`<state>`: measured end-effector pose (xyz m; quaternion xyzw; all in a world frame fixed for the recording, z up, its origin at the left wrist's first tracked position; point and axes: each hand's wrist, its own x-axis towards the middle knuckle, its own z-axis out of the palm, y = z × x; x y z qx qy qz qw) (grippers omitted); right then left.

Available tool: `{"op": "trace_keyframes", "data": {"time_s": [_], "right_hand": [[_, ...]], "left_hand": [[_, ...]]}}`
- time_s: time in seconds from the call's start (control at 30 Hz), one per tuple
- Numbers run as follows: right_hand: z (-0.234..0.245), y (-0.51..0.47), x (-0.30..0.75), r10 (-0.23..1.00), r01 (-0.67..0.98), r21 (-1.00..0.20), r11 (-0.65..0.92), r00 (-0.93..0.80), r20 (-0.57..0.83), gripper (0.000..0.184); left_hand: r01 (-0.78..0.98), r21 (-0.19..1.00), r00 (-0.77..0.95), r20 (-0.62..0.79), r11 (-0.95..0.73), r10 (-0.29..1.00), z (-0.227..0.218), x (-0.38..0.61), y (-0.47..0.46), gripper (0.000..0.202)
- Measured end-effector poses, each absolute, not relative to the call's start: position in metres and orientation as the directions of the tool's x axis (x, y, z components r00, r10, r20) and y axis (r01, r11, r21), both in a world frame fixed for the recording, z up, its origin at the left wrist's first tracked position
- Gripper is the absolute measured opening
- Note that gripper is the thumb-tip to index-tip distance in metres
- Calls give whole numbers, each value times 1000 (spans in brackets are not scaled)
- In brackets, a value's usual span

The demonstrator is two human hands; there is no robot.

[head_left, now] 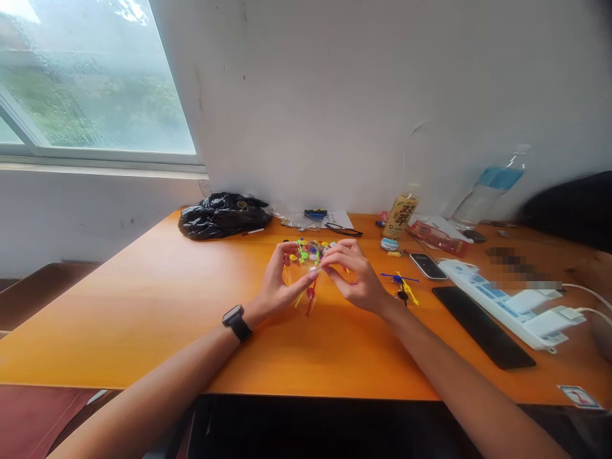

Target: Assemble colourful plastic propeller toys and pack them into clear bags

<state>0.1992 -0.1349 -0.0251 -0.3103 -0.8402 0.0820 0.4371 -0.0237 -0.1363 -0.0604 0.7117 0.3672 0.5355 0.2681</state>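
Nearest me, both forearms run off the bottom edge, with a black watch on the left wrist. My left hand and right hand pinch a small clear packet of coloured plastic pieces from either side, just above the middle of the orange table. Fingers cover much of it, so I cannot make out single pieces. To its right lie a blue-and-yellow stick figure, perhaps built from the same parts, a phone and a white power strip beside a blurred-out patch. Farther back, a tan bottle carries dark characters too smeared to read. A black plastic bag sits by the wall.
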Motion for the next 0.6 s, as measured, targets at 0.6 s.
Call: {"op": "trace_keyframes", "data": {"time_s": [0.6], "right_hand": [[-27, -123, 218, 483, 674, -204, 710, -256, 837, 31]], "left_hand": [[-36, 980, 461, 188, -194, 867, -67, -28, -120, 65]]}}
